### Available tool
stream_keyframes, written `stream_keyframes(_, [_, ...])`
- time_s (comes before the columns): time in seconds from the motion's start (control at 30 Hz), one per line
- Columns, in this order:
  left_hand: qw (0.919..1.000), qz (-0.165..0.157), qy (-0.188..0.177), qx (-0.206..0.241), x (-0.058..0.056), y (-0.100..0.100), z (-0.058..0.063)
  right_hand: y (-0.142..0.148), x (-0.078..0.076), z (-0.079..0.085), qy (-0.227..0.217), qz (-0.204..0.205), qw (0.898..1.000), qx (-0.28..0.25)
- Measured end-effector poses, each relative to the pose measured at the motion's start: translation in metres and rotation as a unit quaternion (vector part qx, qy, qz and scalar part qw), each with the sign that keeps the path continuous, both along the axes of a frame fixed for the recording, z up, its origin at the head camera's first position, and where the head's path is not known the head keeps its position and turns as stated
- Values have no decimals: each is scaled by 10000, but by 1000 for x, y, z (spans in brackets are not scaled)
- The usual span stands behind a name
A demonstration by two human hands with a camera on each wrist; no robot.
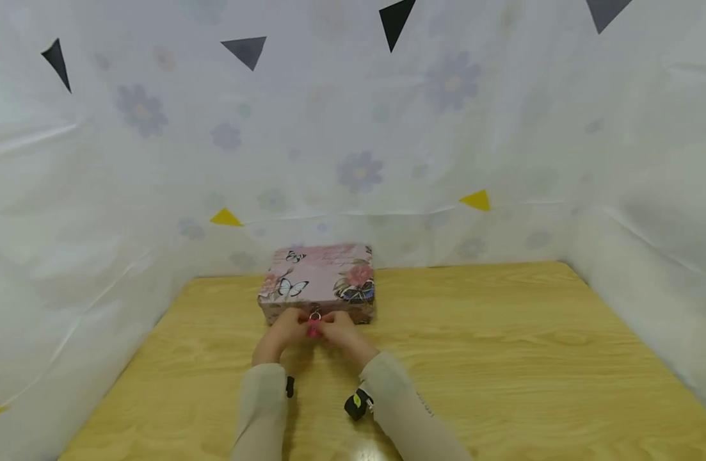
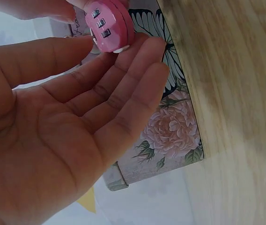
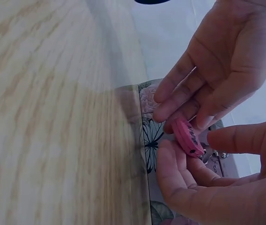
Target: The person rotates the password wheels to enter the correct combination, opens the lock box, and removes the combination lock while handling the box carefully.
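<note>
A pink combination padlock (image 2: 107, 26) with three number dials hangs at the front of a floral, butterfly-printed box (image 1: 324, 275). Its metal ring shows near the box's latch. My left hand (image 1: 286, 326) holds the padlock between thumb and fingers, palm facing the dials in the left wrist view. From the other side my right hand (image 1: 342, 330) also holds it. In the right wrist view, the right fingers curl behind the padlock (image 3: 187, 136), and the thumb is near the dial side, slightly apart. Some fingertips are hidden behind the padlock.
The box stands on a wood-grain table (image 1: 502, 358) near its back edge. White flower-printed sheeting (image 1: 358, 128) with yellow, grey and black triangles encloses the back and sides. Black wrist devices (image 1: 357, 404) sit at both sleeves.
</note>
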State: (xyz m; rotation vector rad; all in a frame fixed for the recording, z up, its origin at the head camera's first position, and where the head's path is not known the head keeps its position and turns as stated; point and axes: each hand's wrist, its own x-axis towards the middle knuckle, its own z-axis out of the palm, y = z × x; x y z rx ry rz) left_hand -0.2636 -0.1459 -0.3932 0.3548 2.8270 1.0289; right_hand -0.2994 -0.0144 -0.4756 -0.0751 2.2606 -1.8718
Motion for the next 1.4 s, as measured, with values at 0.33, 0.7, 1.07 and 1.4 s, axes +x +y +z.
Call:
stream_keyframes(0.33, [9997, 122, -142, 133, 0, 0, 4, 0, -22, -26, 10, -41, 9968, -802])
stream_keyframes(0.7, [9940, 433, -624, 791, 1, 4, 1, -1, -42, -61, -127, -86, 9945, -1038])
stream_keyframes(1.07, [9923, 526, -634, 926, 4, 2, 1, 3, 25, 38, -460, -189, 9959, -757])
stream_keyframes(1.4, [9926, 424, -645, 937, 6, 1, 2, -4, 35, 42, -635, -164, 9881, -1395])
